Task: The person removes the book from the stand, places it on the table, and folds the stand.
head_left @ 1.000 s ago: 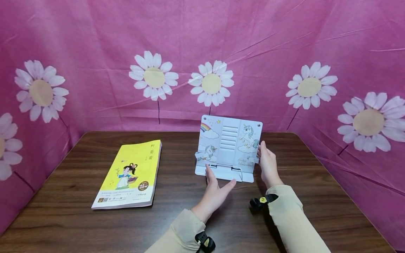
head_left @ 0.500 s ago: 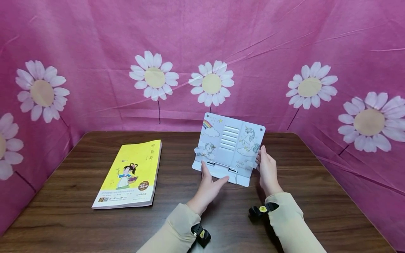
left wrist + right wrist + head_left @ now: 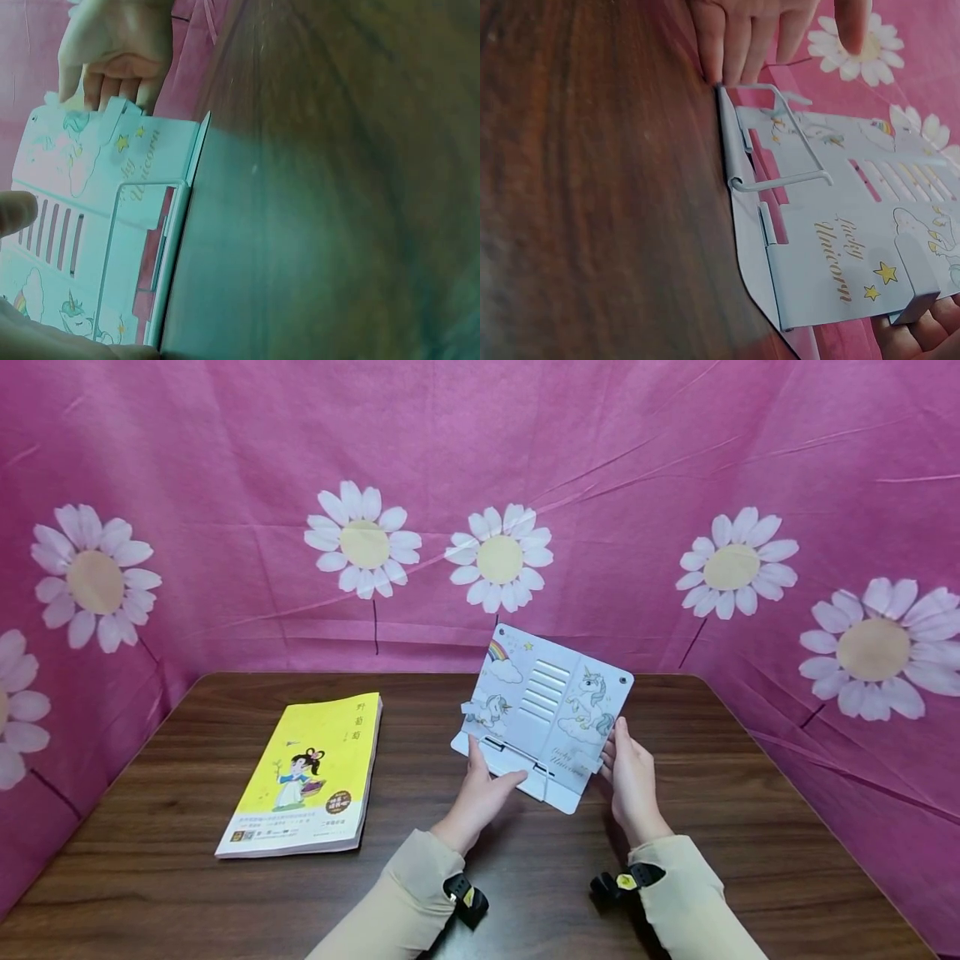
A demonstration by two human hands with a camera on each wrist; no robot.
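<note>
A white book stand [image 3: 555, 693] printed with unicorns and a rainbow is turned at an angle, its back panel raised and its base over the table. My right hand [image 3: 632, 781] holds its right edge beside the side clip [image 3: 915, 281], fingers curled behind the panel. My left hand [image 3: 480, 797] is at the front left of the base, thumb spread and fingers straight against the edge. In the right wrist view, the left fingertips [image 3: 727, 71] meet that edge by the wire page holder [image 3: 806, 146].
A yellow paperback book [image 3: 330, 777] with a cartoon girl on its cover lies flat on the left of the dark wooden table [image 3: 172, 893]. A pink cloth [image 3: 600, 460] with white daisies hangs behind and along the sides.
The book stand has turned clockwise, its right side swinging toward me and its left top corner going right. My left hand has moved left and my right hand slightly nearer.
</note>
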